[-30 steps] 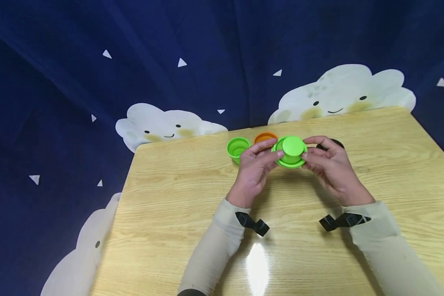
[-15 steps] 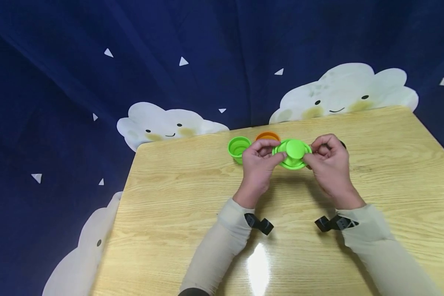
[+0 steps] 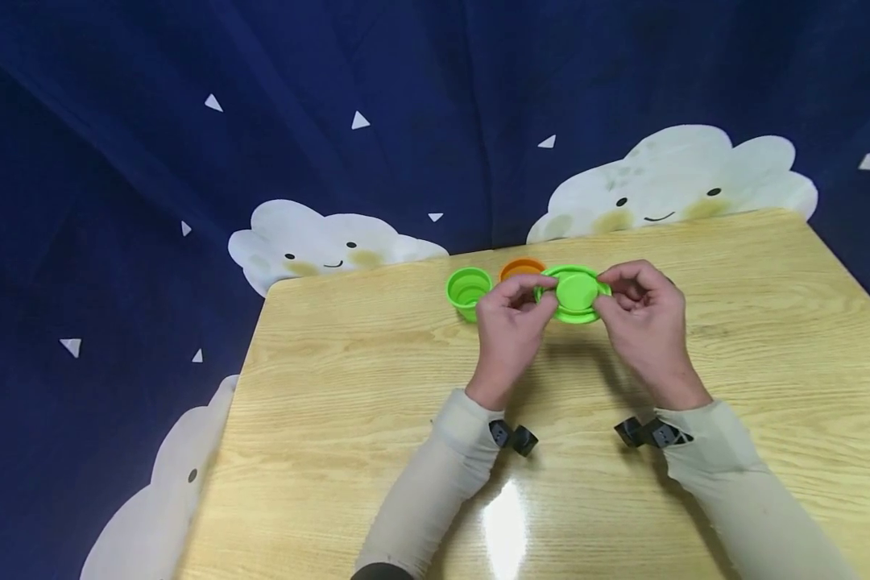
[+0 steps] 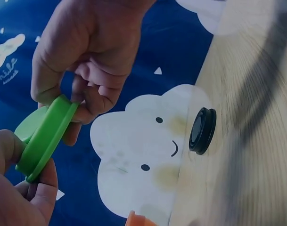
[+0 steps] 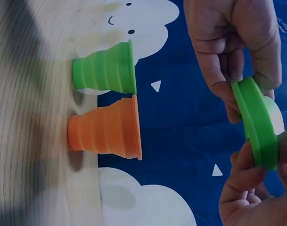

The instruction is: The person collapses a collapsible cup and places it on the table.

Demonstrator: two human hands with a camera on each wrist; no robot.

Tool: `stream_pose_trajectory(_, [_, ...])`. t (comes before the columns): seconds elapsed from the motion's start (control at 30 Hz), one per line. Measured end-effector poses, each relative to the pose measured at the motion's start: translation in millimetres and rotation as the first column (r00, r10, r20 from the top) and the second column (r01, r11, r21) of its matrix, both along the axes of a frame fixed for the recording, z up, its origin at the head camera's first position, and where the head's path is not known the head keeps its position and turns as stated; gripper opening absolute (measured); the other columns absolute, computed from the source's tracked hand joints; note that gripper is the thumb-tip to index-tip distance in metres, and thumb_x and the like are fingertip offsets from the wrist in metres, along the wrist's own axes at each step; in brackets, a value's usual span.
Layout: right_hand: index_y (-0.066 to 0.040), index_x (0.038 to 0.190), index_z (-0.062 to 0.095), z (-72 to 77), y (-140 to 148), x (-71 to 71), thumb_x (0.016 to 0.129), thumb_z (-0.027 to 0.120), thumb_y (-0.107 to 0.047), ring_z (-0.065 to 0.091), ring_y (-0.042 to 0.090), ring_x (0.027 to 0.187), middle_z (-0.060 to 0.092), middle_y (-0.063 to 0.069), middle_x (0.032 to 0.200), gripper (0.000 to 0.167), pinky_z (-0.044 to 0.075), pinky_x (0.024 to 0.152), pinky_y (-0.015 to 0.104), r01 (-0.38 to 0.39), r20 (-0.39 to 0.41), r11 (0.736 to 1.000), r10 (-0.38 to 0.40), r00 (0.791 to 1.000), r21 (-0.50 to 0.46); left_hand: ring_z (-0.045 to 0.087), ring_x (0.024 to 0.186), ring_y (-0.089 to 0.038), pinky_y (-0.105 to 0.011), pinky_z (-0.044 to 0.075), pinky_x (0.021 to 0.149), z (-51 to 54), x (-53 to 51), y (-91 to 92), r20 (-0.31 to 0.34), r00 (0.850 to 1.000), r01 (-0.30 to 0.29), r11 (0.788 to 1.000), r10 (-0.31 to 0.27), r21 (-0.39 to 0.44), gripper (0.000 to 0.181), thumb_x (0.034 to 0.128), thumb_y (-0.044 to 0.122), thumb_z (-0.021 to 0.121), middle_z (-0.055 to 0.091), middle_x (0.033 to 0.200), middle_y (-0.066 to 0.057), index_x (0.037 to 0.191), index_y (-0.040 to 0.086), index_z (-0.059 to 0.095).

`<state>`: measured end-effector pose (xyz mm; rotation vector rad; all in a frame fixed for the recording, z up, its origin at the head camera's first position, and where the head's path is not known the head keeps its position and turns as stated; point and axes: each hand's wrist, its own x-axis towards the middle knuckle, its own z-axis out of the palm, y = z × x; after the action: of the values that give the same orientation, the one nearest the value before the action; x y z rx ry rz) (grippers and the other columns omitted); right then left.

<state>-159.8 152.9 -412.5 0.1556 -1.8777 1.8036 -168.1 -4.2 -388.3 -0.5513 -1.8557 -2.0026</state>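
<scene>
Both hands hold a bright green collapsible cup (image 3: 576,292) above the table, its base turned toward the head camera. It is mostly folded flat; the left wrist view shows the folded cup (image 4: 46,139) edge-on, with its base still standing out a little. My left hand (image 3: 509,330) pinches the left side of the rim between thumb and fingers. On the opposite side, my right hand (image 3: 647,326) pinches it the same way. Behind the left hand stand an expanded green cup (image 3: 468,292) and an expanded orange cup (image 3: 522,267), both upright, side by side.
A black round flat piece (image 4: 202,131), perhaps a folded cup, lies on the table; in the head view the right hand hides it. The wooden table (image 3: 333,419) ends at the back against a dark blue curtain (image 3: 377,64) with cloud prints.
The held green cup's raised base has sunk in, so the cup is flatter. Both thumbs have shifted on it, and the right hand has moved slightly inward, covering the black piece.
</scene>
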Motion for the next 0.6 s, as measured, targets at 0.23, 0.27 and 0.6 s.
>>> stream_pose_trajectory(0.23, [0.014,0.105,0.066,-0.8,4,-1.2,0.084,0.059,0.020,0.052,0.013,0.065,0.067,0.006,0.092,0.022,0.042,0.053,0.015,-0.031,0.006,0.997,0.030,1.000,0.071,0.068,0.106,-0.028,-0.046,0.057,0.088,-2.2,-1.5,-3.2,-0.019,0.993,0.121,0.988,-0.120,0.095,0.014,0.0870,-0.020,0.062,0.067,0.110,-0.034,0.100,-0.022,0.068])
stream_pose_trajectory(0.27, [0.013,0.106,0.066,-0.7,5,-1.1,0.085,0.059,0.020,0.052,0.013,0.065,0.067,0.006,0.092,0.023,0.042,0.053,0.015,-0.037,0.008,0.997,0.037,0.999,0.072,0.067,0.110,-0.030,-0.049,0.055,0.091,-2.6,-2.0,-3.8,-0.027,0.990,0.140,0.985,-0.138,0.096,0.014,0.0875,-0.020,0.062,0.065,0.111,-0.035,0.100,-0.023,0.067])
stream_pose_trajectory(0.6, [0.004,0.108,0.073,2.5,4,2.5,0.091,0.061,0.012,0.065,0.011,0.075,0.071,0.008,0.102,0.023,0.050,0.063,0.015,-0.058,0.012,0.980,0.057,0.998,0.189,0.066,0.109,-0.037,-0.025,0.056,0.086,7.0,-3.1,-9.4,-0.141,0.987,0.049,0.972,-0.083,-0.232,0.019,0.0839,-0.020,0.063,0.066,0.114,-0.032,0.099,-0.015,0.073])
